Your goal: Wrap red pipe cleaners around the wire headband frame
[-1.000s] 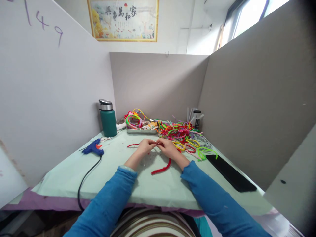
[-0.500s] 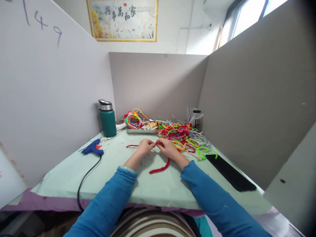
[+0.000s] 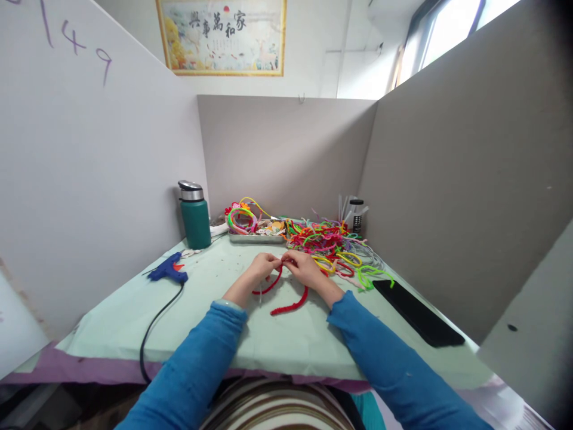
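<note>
My left hand (image 3: 262,267) and my right hand (image 3: 304,267) meet at the middle of the table, both pinched on a red pipe cleaner (image 3: 290,306). One end of it curves down under my left hand. The other end trails down below my right wrist and lies on the pale green table cover (image 3: 111,316). Both arms wear blue sleeves.
A heap of coloured pipe cleaners (image 3: 331,239) lies behind my right hand. A metal tray (image 3: 257,237) with craft bits stands at the back, a green flask (image 3: 195,216) to its left. A blue glue gun (image 3: 168,270) with black cord lies left. A black phone (image 3: 418,312) lies right.
The left end of the red pipe cleaner, which stuck out to the left of my left hand, has swung down and now curves below that hand. Both hands stayed in place.
</note>
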Tool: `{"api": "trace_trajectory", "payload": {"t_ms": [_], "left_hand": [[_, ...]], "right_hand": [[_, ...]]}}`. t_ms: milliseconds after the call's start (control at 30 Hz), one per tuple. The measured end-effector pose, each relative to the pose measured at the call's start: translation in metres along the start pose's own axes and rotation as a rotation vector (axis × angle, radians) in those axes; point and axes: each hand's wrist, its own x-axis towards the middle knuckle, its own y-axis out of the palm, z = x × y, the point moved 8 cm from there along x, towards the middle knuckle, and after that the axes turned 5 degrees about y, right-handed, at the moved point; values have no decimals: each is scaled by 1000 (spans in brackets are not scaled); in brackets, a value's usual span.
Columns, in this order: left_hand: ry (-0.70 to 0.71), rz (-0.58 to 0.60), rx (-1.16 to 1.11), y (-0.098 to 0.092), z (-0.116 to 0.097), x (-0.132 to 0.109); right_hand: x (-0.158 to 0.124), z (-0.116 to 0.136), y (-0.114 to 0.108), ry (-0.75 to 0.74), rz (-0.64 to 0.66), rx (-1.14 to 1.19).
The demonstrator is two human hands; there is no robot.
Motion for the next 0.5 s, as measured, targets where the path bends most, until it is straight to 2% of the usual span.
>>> {"api": "trace_trajectory", "payload": {"t_ms": [133,500], "left_hand": [[-52,39,-8,4,4,-1],[-66,90,-25,10,12,4]], "right_hand": [[0,0,0,3,11,26],[0,-1,1,8,25,63]]}}
